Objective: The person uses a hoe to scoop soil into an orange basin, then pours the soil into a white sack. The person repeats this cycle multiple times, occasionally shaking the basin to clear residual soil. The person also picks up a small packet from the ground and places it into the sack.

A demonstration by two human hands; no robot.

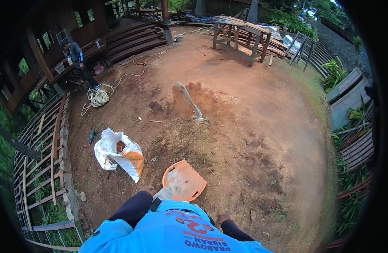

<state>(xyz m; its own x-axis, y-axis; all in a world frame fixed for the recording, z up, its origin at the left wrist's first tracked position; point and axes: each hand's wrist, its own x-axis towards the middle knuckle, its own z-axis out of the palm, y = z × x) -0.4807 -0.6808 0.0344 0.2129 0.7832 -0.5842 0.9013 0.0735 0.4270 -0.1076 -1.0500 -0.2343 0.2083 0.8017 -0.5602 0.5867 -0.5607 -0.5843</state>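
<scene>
My left hand (148,189) hangs beside my knee, near the left edge of an orange plastic scoop (189,180) with slots in its rim. That scoop lies on the dirt in front of me, its near edge partly hidden by my body. On my other side, my right hand (224,217) is low over bare ground, with nothing visible in it. How the fingers of either hand are set is too small to tell. Ahead and to the left stands an open white woven sack (135,151) with an orange panel and something reddish-brown inside.
A teal power tool (92,136) lies beyond the sack. A pale crooked post (190,101) rises from the soil. Coiled rope or cable (99,98) lies near a person (75,57). Farther off is a wooden workbench (241,23); a slatted frame (39,177) borders the left.
</scene>
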